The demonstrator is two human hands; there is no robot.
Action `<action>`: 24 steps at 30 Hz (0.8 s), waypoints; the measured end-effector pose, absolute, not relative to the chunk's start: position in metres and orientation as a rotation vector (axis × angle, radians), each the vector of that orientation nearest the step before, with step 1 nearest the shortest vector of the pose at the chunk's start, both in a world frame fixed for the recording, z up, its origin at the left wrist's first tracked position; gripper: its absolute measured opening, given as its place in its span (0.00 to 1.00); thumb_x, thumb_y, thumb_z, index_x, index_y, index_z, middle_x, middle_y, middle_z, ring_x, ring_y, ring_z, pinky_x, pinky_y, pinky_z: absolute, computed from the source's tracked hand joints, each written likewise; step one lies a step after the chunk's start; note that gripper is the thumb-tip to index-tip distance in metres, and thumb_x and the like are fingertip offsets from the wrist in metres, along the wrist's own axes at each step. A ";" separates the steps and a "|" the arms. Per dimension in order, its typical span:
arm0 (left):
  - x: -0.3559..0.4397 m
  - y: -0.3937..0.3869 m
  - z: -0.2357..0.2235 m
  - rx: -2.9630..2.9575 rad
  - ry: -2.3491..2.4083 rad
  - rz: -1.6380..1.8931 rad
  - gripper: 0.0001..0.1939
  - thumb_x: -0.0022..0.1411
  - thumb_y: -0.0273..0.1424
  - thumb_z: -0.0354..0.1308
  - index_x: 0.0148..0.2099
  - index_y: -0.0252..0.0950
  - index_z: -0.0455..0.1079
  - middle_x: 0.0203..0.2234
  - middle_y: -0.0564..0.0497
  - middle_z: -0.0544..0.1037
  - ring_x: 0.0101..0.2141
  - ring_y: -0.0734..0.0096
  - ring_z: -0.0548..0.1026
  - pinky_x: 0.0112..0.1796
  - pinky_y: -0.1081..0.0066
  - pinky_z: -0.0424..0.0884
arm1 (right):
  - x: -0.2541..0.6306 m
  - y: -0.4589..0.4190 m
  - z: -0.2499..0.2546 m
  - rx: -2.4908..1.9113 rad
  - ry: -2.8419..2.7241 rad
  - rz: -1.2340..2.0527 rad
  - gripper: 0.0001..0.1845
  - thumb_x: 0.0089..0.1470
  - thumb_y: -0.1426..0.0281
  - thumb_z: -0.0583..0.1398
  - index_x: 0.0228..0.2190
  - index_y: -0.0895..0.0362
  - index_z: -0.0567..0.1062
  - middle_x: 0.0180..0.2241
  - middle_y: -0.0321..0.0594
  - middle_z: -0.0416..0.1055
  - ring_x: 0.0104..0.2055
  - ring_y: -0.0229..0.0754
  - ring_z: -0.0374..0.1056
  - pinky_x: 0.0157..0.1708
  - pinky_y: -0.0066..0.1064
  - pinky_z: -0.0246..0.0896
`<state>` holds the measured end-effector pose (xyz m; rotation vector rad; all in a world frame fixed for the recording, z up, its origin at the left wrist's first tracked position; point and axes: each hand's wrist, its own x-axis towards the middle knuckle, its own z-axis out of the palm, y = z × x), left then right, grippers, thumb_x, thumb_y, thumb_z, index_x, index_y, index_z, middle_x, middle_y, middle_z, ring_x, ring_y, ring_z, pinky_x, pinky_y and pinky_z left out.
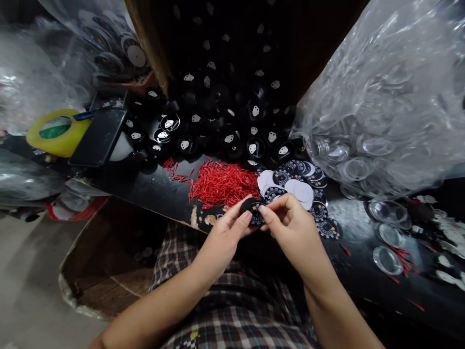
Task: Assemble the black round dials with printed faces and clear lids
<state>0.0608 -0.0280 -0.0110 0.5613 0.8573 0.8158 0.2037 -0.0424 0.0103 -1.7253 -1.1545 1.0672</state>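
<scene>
1. Nearest to us lay the plaid cloth (232, 310) over the lap, both forearms crossing it; a cardboard box (105, 261) sat lower left, below the near edge of the black worktable (152, 186).

2. Our left hand (221, 240) and right hand (290, 230) met just above the worktable's near edge; both pinched one small black dial piece (254, 212), the left thumb and fingers closed on its left rim, the right fingertips closed on its right side; its printed face was turned up toward us.

3. Just beyond the hands, a heap of red pins (221, 183) lay on the worktable; to its right a spread of printed dial discs (301, 186), some white-side up, touched one another and ran toward the right hand.

4. Near the right edge, clear round covers (388, 242) lay singly with a few stray red pins among them.

5. Farther back, a pile of black casings (218, 126) filled the middle; a dark phone (98, 138) leaned beside a yellow tape roll (54, 131) at the left edge.

6. At the far right, a large clear plastic bag (392, 97) of clear covers rested on the worktable; another bag (29, 82) stood in the far left corner.
</scene>
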 end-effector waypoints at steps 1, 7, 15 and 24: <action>0.061 -0.028 -0.012 0.568 0.862 0.819 0.17 0.59 0.35 0.61 0.51 0.45 0.74 0.52 0.51 0.75 0.55 0.58 0.70 0.51 0.61 0.70 | 0.204 -0.042 0.011 -1.741 -1.191 1.066 0.12 0.55 0.60 0.60 0.29 0.54 0.66 0.24 0.33 0.68 0.25 0.37 0.68 0.25 0.29 0.62; 0.057 -0.026 -0.013 0.623 0.885 0.777 0.16 0.59 0.36 0.61 0.51 0.44 0.74 0.51 0.50 0.76 0.53 0.57 0.71 0.49 0.62 0.71 | 0.210 -0.041 0.012 -1.742 -1.281 1.144 0.13 0.54 0.60 0.59 0.26 0.54 0.64 0.20 0.31 0.67 0.22 0.36 0.67 0.24 0.28 0.60; 0.055 -0.021 -0.011 0.711 0.889 0.720 0.17 0.57 0.32 0.62 0.50 0.41 0.74 0.49 0.49 0.78 0.51 0.58 0.72 0.49 0.63 0.70 | 0.217 -0.036 0.010 -1.821 -1.423 1.092 0.12 0.53 0.60 0.60 0.26 0.53 0.65 0.21 0.32 0.69 0.23 0.37 0.66 0.23 0.29 0.60; 0.018 -0.040 -0.007 1.160 1.051 0.640 0.18 0.59 0.28 0.59 0.52 0.45 0.73 0.47 0.51 0.79 0.49 0.60 0.74 0.53 0.64 0.65 | 0.198 -0.067 0.007 -1.708 -1.560 1.072 0.07 0.58 0.64 0.57 0.36 0.53 0.71 0.32 0.38 0.74 0.35 0.41 0.70 0.36 0.32 0.63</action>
